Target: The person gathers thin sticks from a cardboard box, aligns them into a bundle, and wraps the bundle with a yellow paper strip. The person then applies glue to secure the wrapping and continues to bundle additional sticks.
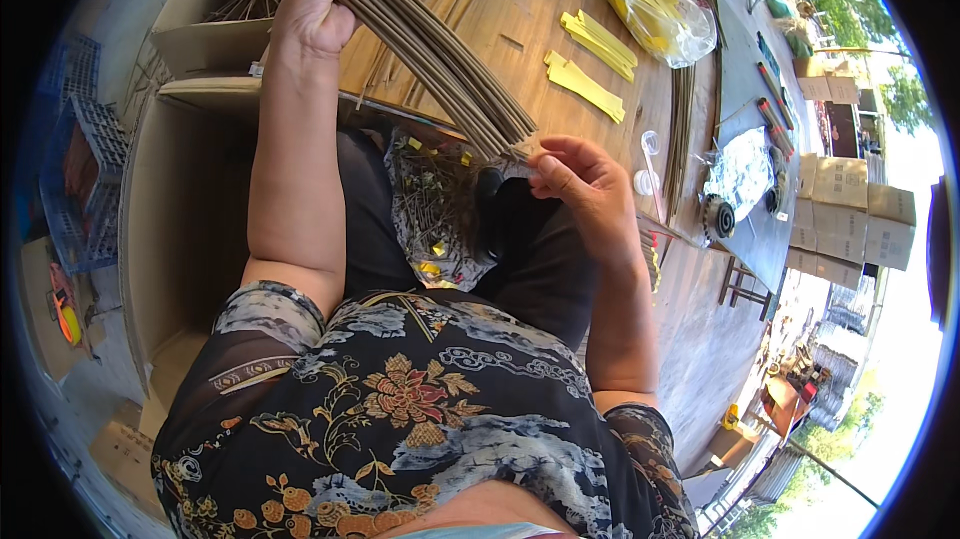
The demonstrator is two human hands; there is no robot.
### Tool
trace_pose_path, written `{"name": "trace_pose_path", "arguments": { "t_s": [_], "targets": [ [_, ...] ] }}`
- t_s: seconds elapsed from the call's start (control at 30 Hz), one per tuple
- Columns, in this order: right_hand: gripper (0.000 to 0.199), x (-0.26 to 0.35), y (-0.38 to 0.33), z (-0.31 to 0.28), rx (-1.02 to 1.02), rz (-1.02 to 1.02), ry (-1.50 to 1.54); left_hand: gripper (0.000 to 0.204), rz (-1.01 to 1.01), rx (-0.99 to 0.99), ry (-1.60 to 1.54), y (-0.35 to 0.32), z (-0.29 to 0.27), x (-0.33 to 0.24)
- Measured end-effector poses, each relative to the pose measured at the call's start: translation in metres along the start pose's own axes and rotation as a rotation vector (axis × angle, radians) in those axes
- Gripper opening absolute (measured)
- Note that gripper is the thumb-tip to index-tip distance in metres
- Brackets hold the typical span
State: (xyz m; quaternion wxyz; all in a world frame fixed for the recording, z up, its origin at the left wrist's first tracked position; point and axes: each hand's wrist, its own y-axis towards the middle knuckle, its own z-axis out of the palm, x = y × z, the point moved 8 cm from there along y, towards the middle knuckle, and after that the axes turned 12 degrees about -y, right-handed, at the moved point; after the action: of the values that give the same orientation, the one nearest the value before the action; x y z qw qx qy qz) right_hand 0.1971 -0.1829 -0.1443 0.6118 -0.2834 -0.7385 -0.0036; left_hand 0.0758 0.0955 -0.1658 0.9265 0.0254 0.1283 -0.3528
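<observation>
Bamboo strips (440, 49), upper ends seemingly cropped, in hands.

The left hand (320, 4) sits in the upper left of the frame, arm stretched straight up from the lower middle, bare forearm long and nearly vertical. Its fingers curl closed over the top, thumb tucked beneath, in a firm grasp. The right hand (585, 184) is at centre right, elbow bent, forearm rising from the lower right. Its thumb and fingertips pinch together, pointing left.
</observation>
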Motion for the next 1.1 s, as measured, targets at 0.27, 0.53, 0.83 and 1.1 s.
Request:
{"name": "trace_pose_path", "arguments": {
  "t_s": [0.27,0.53,0.83,1.1],
  "targets": [
    [0.016,-0.009,0.001,0.029,0.197,0.129,0.128,0.01,-0.055,0.076,0.004,0.011,-0.01,-0.005],
    [0.028,-0.029,-0.017,-0.005,0.275,0.097,-0.21,0.013,0.077,0.01,0.002,-0.001,0.001,-0.018],
    [0.033,0.017,0.017,0.029,0.204,-0.018,0.164,0.006,-0.095,0.23,0.017,-0.009,0.034,0.03],
    [0.026,0.006,0.017,0.03,0.252,0.067,0.36,0.029,-0.233,0.227,-0.017,-0.022,0.048,0.039]
  ]
}}
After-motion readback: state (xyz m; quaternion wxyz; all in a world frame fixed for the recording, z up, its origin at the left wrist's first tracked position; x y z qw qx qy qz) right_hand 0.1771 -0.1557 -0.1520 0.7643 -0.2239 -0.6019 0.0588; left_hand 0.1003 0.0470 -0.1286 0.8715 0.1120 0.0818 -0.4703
